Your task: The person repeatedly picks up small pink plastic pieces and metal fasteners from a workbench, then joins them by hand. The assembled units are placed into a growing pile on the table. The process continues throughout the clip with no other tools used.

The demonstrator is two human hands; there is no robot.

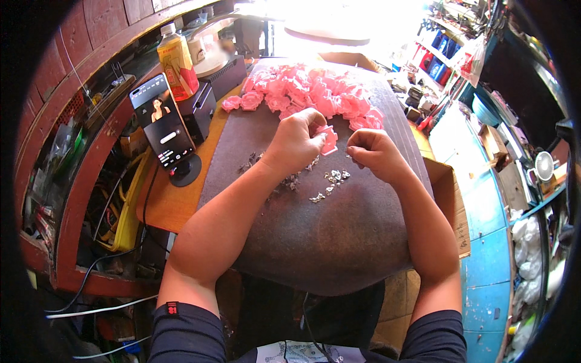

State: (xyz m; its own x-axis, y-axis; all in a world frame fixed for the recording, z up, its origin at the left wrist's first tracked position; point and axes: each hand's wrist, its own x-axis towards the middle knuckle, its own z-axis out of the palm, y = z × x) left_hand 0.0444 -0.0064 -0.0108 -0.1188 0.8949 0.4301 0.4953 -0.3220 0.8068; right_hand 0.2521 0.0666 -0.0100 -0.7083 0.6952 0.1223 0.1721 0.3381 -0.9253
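Head view: dark mat [339, 242] on cluttered workbench [166, 202].

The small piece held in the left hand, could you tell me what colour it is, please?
Pink, like the pile behind; the left hand pinches the small piece, seen in the head view.

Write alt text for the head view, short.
Two bare hands work over a dark grey mat: the left hand pinches a small pink piece, the right hand curls beside it. Small silvery bits lie below the hands, a heap of pink pieces beyond. A phone on a stand sits left.
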